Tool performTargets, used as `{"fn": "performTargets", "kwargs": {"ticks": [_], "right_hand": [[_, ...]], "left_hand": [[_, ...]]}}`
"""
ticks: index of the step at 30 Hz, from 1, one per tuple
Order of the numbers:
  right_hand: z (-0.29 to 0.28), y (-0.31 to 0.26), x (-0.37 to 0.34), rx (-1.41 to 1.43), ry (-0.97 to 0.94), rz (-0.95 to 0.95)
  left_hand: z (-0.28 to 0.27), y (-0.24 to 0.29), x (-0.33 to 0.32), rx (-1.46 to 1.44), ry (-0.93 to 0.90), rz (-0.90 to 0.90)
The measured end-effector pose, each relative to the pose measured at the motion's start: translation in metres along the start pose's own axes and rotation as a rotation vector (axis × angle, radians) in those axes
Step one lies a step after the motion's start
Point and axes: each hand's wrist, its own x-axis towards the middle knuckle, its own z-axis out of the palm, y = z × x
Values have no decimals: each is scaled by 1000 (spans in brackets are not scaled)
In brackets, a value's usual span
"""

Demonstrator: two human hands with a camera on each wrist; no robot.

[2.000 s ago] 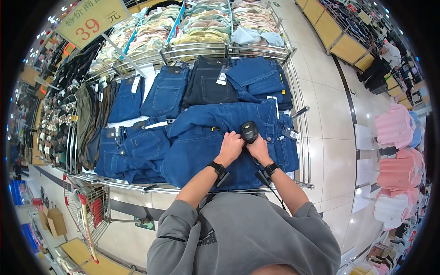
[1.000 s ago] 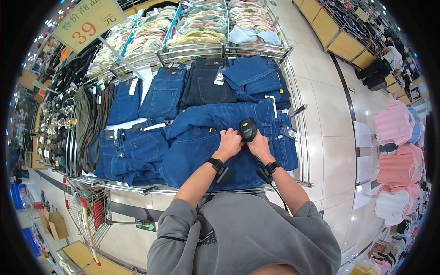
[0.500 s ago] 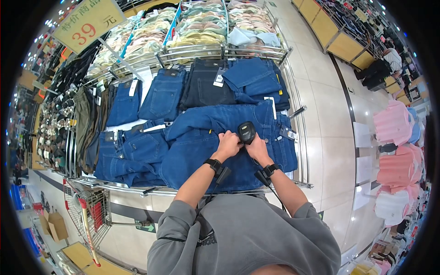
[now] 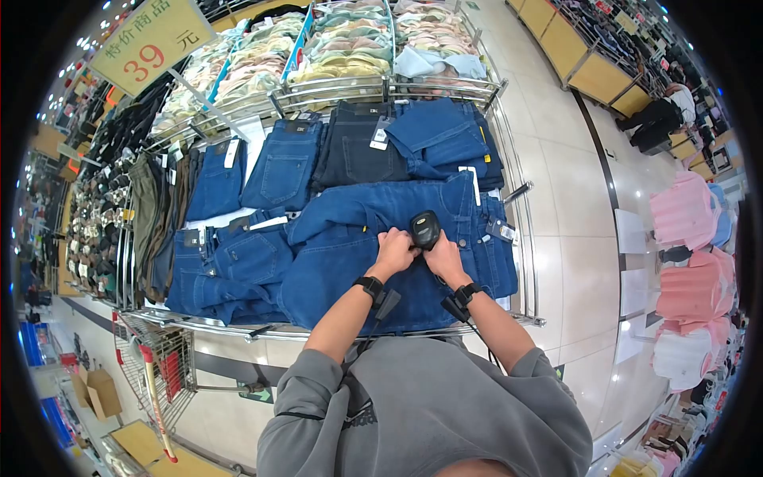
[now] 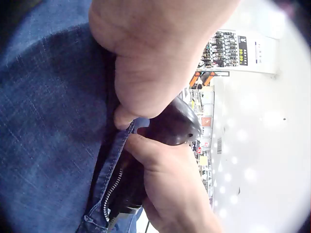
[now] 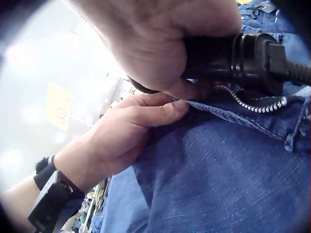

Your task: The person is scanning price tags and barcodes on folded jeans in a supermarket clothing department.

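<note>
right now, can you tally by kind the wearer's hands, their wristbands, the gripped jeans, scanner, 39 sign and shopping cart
Hands: 2 (left hand, right hand)
Wristbands: 2 (left band, right band)
Gripped jeans: 1
Black scanner: 1
39 sign: 1
Shopping cart: 1
Total: 8

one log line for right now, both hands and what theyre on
left hand: pinches edge of blue jeans | right hand: grips black handheld scanner | jeans zipper: open, teeth showing
</note>
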Motion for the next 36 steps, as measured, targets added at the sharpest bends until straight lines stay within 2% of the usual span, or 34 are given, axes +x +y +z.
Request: {"fn": "performTargets", "kwargs": {"ticks": [10, 19, 31, 36], "right_hand": [[-9, -11, -1, -71, -21, 7], [-24, -14, -2, -307, 27, -135], [-24, -15, 8, -333, 14, -104], [-13, -12, -3, -173, 97, -27]], "left_hand": [[-1, 2, -1, 9, 6, 2], [-11, 10, -2, 21, -2, 48], [-9, 19, 3, 61, -31, -79], [-12, 10, 10, -72, -82, -124]]}}
